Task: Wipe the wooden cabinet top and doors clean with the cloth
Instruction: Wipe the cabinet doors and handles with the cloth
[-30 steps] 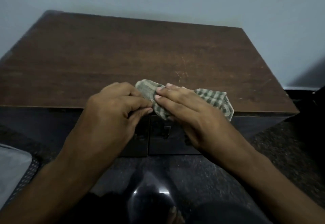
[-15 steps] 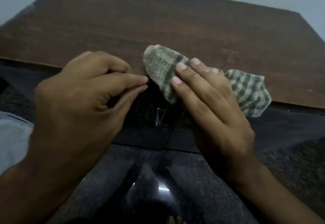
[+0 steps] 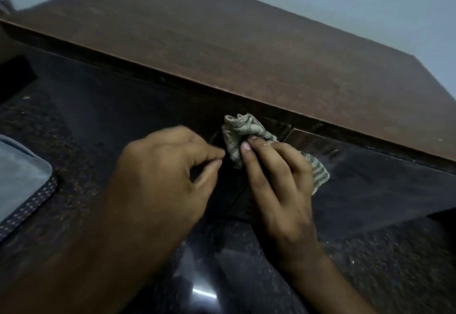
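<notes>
The brown wooden cabinet top (image 3: 246, 49) slopes across the upper half of the view, and its dark doors (image 3: 370, 180) hang below the front edge. A checked green-and-white cloth (image 3: 243, 129) is bunched against the upper part of the doors, just under that edge. My right hand (image 3: 276, 178) presses and grips the cloth there. My left hand (image 3: 167, 168) is beside it on the left, thumb and forefinger pinched together next to the cloth's lower left edge; whether they touch it I cannot tell.
A dark speckled stone floor (image 3: 385, 271) runs in front of the cabinet, with a bright glare (image 3: 204, 292) on it. A grey fabric item with a dotted trim (image 3: 22, 185) lies at the left edge. A pale wall (image 3: 345, 0) stands behind the cabinet.
The view has tilted and dropped lower. The cloth and both hands have come off the top's front edge and down onto the door fronts. The cloth is more crumpled.
</notes>
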